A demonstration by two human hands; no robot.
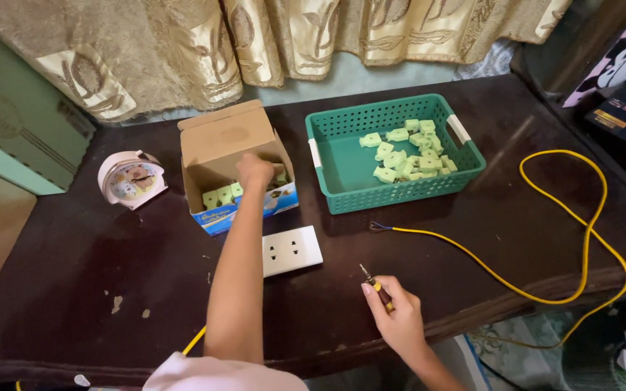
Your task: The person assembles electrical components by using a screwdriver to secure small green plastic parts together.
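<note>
Over the table (74, 261), left hand (253, 171) reaches into cardboard box (227, 137), grip unclear; right hand (400, 318) grasps screwdriver (375, 283).

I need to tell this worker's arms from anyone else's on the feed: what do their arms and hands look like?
Both forearms are bare, with no gloves, watch, rings or bracelets visible. The left hand and right hand are uncovered. A pale pink garment shows at the bottom edge, near the left arm. No markings are visible.

A home room used for small electrical handwork: gold patterned curtains (269, 36) hang behind a worn dark wooden tabletop (96, 268), which carries a small alarm clock (130, 179), a white wall socket plate (291, 250) and loose yellow wire (581, 239).
</note>
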